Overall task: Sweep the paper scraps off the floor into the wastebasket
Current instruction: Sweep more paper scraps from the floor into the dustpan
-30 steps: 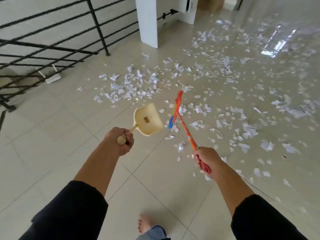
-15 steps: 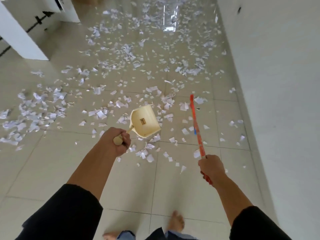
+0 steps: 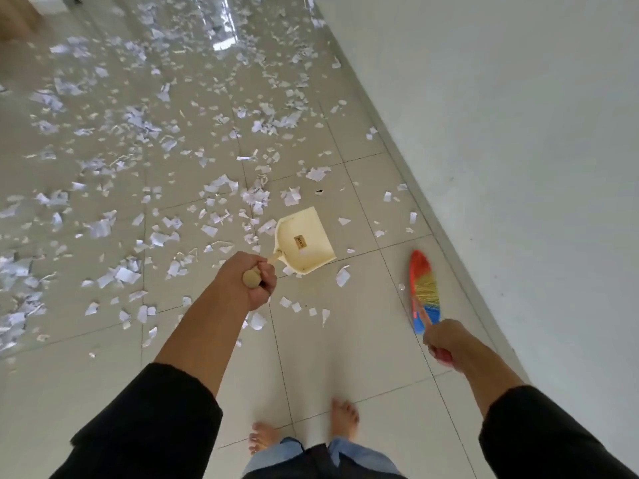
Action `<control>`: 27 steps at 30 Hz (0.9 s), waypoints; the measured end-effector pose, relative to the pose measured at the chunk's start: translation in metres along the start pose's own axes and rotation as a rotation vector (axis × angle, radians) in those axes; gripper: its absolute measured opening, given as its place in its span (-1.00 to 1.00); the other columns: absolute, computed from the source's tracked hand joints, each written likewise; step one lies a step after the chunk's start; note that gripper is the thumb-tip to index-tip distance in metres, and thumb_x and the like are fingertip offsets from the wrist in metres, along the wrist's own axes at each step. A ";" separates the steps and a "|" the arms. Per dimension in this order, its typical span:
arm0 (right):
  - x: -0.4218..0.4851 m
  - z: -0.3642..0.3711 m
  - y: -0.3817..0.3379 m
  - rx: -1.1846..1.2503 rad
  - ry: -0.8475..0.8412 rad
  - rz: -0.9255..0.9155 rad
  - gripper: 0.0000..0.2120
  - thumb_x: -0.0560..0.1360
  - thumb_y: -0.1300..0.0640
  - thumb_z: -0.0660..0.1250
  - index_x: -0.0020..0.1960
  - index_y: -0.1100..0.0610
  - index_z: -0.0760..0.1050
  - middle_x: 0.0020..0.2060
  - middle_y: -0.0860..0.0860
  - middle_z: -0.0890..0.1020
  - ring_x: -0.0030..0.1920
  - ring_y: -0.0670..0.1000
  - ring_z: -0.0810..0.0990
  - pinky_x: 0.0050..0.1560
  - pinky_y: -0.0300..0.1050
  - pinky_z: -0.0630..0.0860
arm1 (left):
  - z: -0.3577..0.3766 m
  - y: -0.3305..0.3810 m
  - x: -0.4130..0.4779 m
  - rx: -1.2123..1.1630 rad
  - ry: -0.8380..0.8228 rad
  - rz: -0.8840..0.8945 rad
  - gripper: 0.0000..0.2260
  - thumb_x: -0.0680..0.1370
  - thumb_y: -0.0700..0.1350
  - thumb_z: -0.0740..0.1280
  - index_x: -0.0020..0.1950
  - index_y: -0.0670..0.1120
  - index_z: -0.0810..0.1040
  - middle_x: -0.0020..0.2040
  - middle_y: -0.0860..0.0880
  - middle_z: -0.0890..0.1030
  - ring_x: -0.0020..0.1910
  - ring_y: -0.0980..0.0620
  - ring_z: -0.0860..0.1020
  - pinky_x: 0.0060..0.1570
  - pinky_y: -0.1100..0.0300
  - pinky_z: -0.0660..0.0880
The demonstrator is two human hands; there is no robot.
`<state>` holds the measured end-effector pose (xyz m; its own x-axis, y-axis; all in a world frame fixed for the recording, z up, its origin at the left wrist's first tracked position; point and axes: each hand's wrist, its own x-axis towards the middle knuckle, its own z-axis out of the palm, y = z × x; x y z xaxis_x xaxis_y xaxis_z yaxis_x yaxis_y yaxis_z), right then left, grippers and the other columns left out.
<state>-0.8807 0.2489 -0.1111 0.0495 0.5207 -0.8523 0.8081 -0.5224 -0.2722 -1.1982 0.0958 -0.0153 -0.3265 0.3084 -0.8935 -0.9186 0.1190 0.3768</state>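
Left grip: fingers curled round the round-ended wooden handle of the cream plastic dustpan, holding it off the floor, pan tilted with its open mouth pointing up-frame toward the scraps. Pan looks bare inside, only a small label showing. Right grip: closed round the red handle of the small hand broom with rainbow bristles in red, yellow and blue, bristle head pointing away from the body, near the base of the pale wall; cannot tell if the bristles touch the floor.

Head view, only 1 camera. Torn white paper scraps lie all over the glossy beige tiled floor, thickest at left and up-frame, thinner just beside the dustpan and along the wall edge. A few loose bits sit between the dustpan and the broom. 2 bare feet at bottom centre, black sleeves on both arms.

Progress, judged: barely begun. Nothing gathered into a pile, nothing in the pan, scraps spread wide. No wastebasket in view, so its place is unknown. Left to do: sweep scraps together, load the pan, carry and tip, likely many loads given the spread.
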 end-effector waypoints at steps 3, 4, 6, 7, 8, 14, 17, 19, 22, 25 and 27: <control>-0.022 -0.024 0.014 0.003 -0.103 -0.022 -0.94 0.51 0.39 0.24 -0.12 0.32 0.48 -0.54 0.09 0.44 -0.61 -0.05 0.30 -0.61 -0.27 0.22 | 0.020 -0.004 0.006 0.075 0.004 -0.025 -0.87 0.63 -0.32 0.14 -0.09 -0.15 0.32 -0.52 -0.03 0.34 -0.68 0.13 0.33 -0.71 0.37 0.27; -0.030 -0.031 0.015 0.024 -0.131 -0.048 -0.93 0.52 0.37 0.26 -0.09 0.32 0.52 -0.52 0.09 0.45 -0.58 -0.04 0.29 -0.60 -0.25 0.21 | 0.023 -0.004 0.008 0.080 0.004 -0.023 -0.86 0.62 -0.32 0.13 -0.10 -0.14 0.32 -0.53 -0.03 0.34 -0.68 0.13 0.33 -0.71 0.37 0.27; -0.042 -0.041 0.019 0.058 -0.151 -0.099 -0.88 0.53 0.32 0.28 0.01 0.28 0.58 -0.45 0.09 0.49 -0.50 -0.03 0.31 -0.54 -0.20 0.23 | 0.030 -0.003 0.010 0.092 0.008 -0.023 -0.85 0.62 -0.33 0.13 -0.11 -0.14 0.33 -0.53 -0.02 0.33 -0.68 0.14 0.33 -0.71 0.36 0.27; -0.046 -0.040 0.018 0.056 -0.147 -0.118 -0.86 0.53 0.30 0.28 0.04 0.25 0.59 -0.43 0.09 0.50 -0.49 -0.03 0.32 -0.52 -0.18 0.24 | 0.032 -0.003 0.010 0.093 0.006 -0.024 -0.86 0.62 -0.33 0.14 -0.10 -0.14 0.34 -0.52 -0.02 0.34 -0.67 0.14 0.33 -0.71 0.36 0.27; -0.049 -0.036 0.014 0.041 -0.130 -0.133 -0.85 0.53 0.30 0.28 0.05 0.25 0.58 -0.41 0.10 0.50 -0.49 -0.02 0.32 -0.51 -0.17 0.25 | 0.033 -0.002 0.009 0.091 0.002 -0.027 -0.87 0.62 -0.33 0.14 -0.09 -0.15 0.34 -0.50 -0.03 0.34 -0.67 0.14 0.34 -0.71 0.36 0.28; -0.051 0.041 -0.018 -0.235 0.060 -0.183 -0.81 0.56 0.28 0.16 0.13 0.35 0.42 -0.32 0.13 0.56 -0.54 -0.01 0.44 -0.57 -0.23 0.35 | 0.008 0.014 -0.002 0.095 -0.023 -0.025 -0.88 0.63 -0.32 0.14 -0.09 -0.17 0.36 -0.45 -0.02 0.34 -0.66 0.14 0.34 -0.71 0.36 0.28; -0.044 0.072 -0.030 -0.205 -0.028 -0.138 -0.85 0.55 0.29 0.18 0.08 0.31 0.42 -0.40 0.11 0.51 -0.57 -0.03 0.38 -0.54 -0.22 0.32 | -0.016 0.026 -0.007 0.090 -0.026 -0.015 -0.87 0.64 -0.30 0.14 -0.10 -0.17 0.35 -0.42 -0.01 0.33 -0.67 0.14 0.34 -0.71 0.36 0.27; -0.051 0.087 -0.033 -0.194 -0.118 -0.114 -0.94 0.54 0.31 0.20 -0.03 0.28 0.44 -0.47 0.10 0.46 -0.63 -0.05 0.31 -0.56 -0.25 0.25 | -0.034 0.035 -0.009 0.099 -0.023 -0.004 -0.85 0.65 -0.30 0.14 -0.11 -0.16 0.34 -0.45 -0.02 0.33 -0.67 0.15 0.33 -0.71 0.36 0.27; -0.073 0.113 -0.027 -0.200 -0.171 -0.108 -0.88 0.53 0.29 0.25 -0.01 0.33 0.52 -0.50 0.09 0.45 -0.61 -0.02 0.29 -0.57 -0.26 0.21 | -0.070 0.055 -0.011 0.089 -0.005 0.003 -0.85 0.64 -0.30 0.14 -0.12 -0.16 0.34 -0.46 -0.02 0.33 -0.68 0.15 0.33 -0.70 0.37 0.27; -0.108 0.147 -0.018 -0.258 -0.116 -0.122 -0.81 0.52 0.29 0.21 0.05 0.35 0.52 -0.47 0.10 0.47 -0.64 -0.02 0.30 -0.59 -0.30 0.23 | -0.110 0.078 -0.013 0.016 -0.009 -0.006 -0.86 0.63 -0.31 0.14 -0.11 -0.15 0.34 -0.46 -0.01 0.33 -0.67 0.15 0.33 -0.70 0.36 0.27; -0.131 0.175 -0.013 -0.307 -0.060 -0.143 -0.83 0.51 0.31 0.15 -0.01 0.34 0.49 -0.46 0.10 0.49 -0.66 -0.02 0.34 -0.61 -0.31 0.26 | -0.134 0.092 -0.015 0.033 -0.022 0.011 -0.88 0.63 -0.31 0.14 -0.08 -0.15 0.34 -0.44 0.00 0.32 -0.66 0.15 0.33 -0.70 0.36 0.27</control>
<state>-1.0009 0.0690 -0.0739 -0.1044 0.5284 -0.8425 0.9438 -0.2145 -0.2514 -1.3074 -0.0248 -0.0003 -0.3308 0.3306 -0.8839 -0.9072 0.1465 0.3943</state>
